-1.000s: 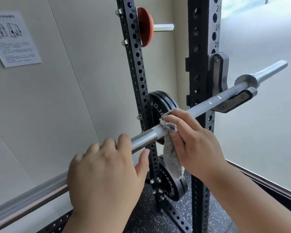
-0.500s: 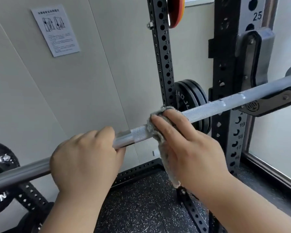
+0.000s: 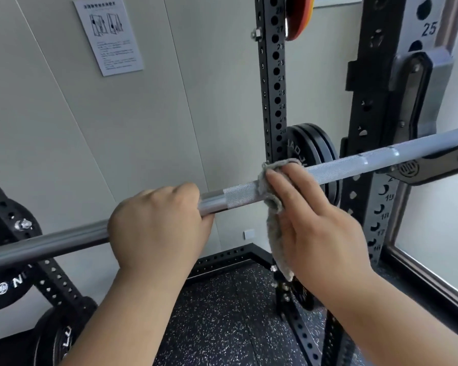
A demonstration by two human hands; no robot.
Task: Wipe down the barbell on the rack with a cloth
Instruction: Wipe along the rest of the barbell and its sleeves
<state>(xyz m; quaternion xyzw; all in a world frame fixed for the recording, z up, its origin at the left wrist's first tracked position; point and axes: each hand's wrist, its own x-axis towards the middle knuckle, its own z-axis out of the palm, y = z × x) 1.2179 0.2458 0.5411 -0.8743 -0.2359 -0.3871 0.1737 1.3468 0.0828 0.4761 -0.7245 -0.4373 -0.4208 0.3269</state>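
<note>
Left to right: the left hand (image 3: 156,228), fingers curled over the barbell (image 3: 341,170) and thumb beneath, grips its smooth part. A grey cloth (image 3: 273,207) is draped over the knurled part just beside it, one end hanging. The right hand (image 3: 320,228), fingers nearly straight and thumb hidden, presses the cloth onto the bar. The barbell rests in the J-hook (image 3: 434,165) on the rack upright (image 3: 376,75). Wiping appears under way mid-shaft, with both outer lengths probably left to do. Count: one barbell, one cloth, two hands.
</note>
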